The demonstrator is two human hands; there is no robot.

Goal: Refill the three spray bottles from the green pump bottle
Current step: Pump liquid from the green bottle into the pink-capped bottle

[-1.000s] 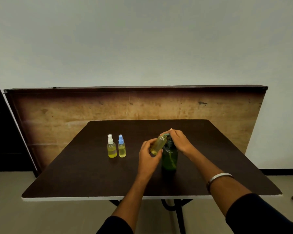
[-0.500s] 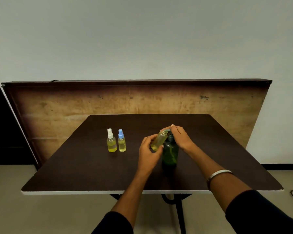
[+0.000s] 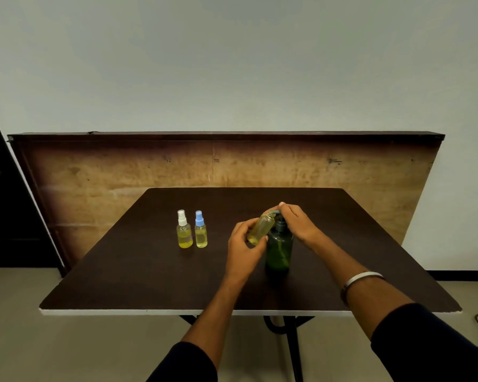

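Spray bottles: three are counted, all small, clear and round, each with yellow liquid inside.
Capped pair: the white-capped bottle point(image 3: 183, 230) and the blue-capped bottle point(image 3: 200, 230) are stood upright, just beside each other, at about 9 o'clock from the hands.
Third bottle: an uncapped spray bottle point(image 3: 262, 228) is held tilted, its open neck raised toward 1 o'clock, under the pump spout.
Green pump bottle point(image 3: 279, 250): one, dark translucent green, cylindrical, stood upright on the worktop point(image 3: 138, 277) near the centre.
Left hand point(image 3: 243, 248): its fingers are curled round the lower part of the uncapped spray bottle.
Right hand point(image 3: 297, 220): it is laid over the pump head; whether its fingers grip or only press cannot be told.
Worktop surface: one dark brown, matt square top with a pale front edge.
Wrist: one metal bangle point(image 3: 360, 279) is worn on the right arm.
Background: one worn wooden panel point(image 3: 122, 175) is seen at 12 o'clock.
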